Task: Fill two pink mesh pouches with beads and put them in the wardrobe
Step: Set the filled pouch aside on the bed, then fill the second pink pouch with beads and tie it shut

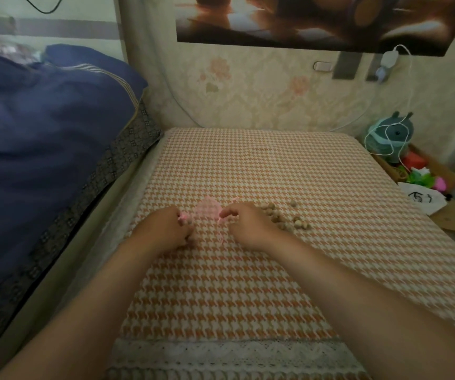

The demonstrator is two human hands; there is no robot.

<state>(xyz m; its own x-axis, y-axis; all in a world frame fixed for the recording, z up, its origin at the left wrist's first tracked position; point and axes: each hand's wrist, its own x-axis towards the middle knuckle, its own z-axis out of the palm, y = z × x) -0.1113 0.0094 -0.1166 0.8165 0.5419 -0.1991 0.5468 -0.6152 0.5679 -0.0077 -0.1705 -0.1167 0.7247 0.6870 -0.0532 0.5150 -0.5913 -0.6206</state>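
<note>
Filling early: pink mesh pouch [207, 211] lies flat between hands. Left hand [166, 229] and right hand [245, 226], fingers curled, pinch its sides. Wooden beads [284, 218] loose beyond right hand. Second pouch, wardrobe unseen.

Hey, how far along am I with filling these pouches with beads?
Early stage. Done: nothing clearly; the pink mesh pouch lies flat on the houndstooth cloth, seemingly empty. In hand: left hand and right hand each pinch a pink drawstring beside it. Remaining: the beads lie loose by the right hand, unbagged; a second pouch isn't clearly visible, and no wardrobe is in view.
</note>
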